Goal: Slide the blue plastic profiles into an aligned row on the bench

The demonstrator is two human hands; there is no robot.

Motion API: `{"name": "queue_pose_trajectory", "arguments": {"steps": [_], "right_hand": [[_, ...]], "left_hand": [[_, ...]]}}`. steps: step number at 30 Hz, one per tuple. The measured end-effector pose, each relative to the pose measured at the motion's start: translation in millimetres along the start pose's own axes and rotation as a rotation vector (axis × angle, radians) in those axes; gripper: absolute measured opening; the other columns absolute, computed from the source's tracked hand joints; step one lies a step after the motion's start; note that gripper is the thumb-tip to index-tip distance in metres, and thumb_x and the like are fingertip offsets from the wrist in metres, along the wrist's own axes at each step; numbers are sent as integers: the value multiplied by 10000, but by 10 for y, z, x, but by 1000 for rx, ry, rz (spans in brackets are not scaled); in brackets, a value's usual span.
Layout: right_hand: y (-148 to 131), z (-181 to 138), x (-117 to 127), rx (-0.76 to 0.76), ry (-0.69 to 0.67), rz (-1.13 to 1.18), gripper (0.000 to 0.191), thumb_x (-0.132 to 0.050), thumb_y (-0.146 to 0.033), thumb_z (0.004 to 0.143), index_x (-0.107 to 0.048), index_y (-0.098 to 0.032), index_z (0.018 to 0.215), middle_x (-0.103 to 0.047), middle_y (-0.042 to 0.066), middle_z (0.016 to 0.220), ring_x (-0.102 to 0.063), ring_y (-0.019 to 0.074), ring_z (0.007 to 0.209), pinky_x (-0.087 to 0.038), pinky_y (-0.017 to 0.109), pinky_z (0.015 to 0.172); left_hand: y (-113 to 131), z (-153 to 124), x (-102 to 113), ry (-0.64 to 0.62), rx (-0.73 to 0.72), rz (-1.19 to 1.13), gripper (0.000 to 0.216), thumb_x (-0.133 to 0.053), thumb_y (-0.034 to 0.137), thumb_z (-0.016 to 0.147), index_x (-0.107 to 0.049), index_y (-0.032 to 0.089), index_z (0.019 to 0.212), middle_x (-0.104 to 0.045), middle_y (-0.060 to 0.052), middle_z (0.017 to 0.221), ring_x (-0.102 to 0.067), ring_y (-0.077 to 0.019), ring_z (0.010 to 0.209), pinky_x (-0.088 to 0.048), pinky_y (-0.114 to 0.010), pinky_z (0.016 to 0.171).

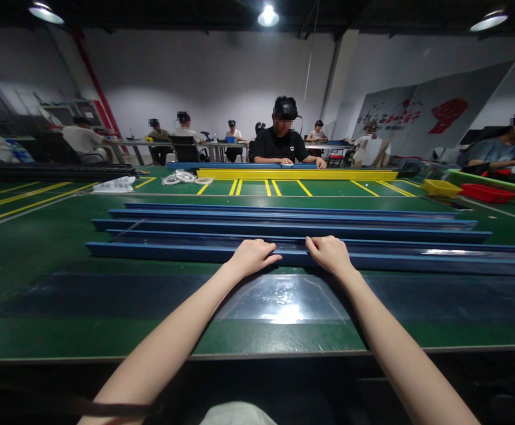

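Both hands are at the nearest long blue channel [186,252], a straight trough with raised edges lying crosswise on the green table. My left hand [252,257] has its fingers curled over the near wall, with the thumb stretched along the front. A short way to the right, my right hand [330,254] is closed on the same wall, its fingertips partly hidden inside the channel. Between the hands a stretch of blue wall shows. In front of the channel a long clear plastic sheet [284,298] lies flat under my forearms, reflecting the light.
More blue channels [284,226] lie parallel behind. Farther off are a yellow channel [297,175], coiled white cable [180,176], a white bundle [114,185], a yellow bin [442,188] and a red bin [487,192]. Across the table a co-worker [279,141] handles another blue strip.
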State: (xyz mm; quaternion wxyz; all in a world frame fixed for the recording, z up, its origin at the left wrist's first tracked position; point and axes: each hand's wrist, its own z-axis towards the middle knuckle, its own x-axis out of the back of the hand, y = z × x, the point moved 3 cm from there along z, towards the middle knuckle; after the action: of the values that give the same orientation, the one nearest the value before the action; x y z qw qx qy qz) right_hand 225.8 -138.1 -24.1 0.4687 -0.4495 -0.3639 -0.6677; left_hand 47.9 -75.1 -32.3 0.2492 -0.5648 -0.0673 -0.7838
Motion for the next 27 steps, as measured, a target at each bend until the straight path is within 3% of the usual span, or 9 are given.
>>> {"name": "queue_pose_trajectory", "arguments": {"steps": [16,27], "right_hand": [[31,11,-18,-18,-99,-33,574,-178,-467,834,-691,-213,803,-665,111,747,-610,214,716,-358,265,577],[-125,-58,50,57,149,30,430,-260,-343,845,-635,-186,705,-665,60,754,-585,145,694,-273,218,518]], "left_hand": [[0,-6,4,-4,0,-11,370,-314,466,858,-542,182,791,-615,-34,732,-575,-151,699,-362,-216,562],[9,0,1,-3,-8,-18,359,-320,461,859,-537,185,786,-619,-25,750,-579,-153,726,-367,-219,569]]}}
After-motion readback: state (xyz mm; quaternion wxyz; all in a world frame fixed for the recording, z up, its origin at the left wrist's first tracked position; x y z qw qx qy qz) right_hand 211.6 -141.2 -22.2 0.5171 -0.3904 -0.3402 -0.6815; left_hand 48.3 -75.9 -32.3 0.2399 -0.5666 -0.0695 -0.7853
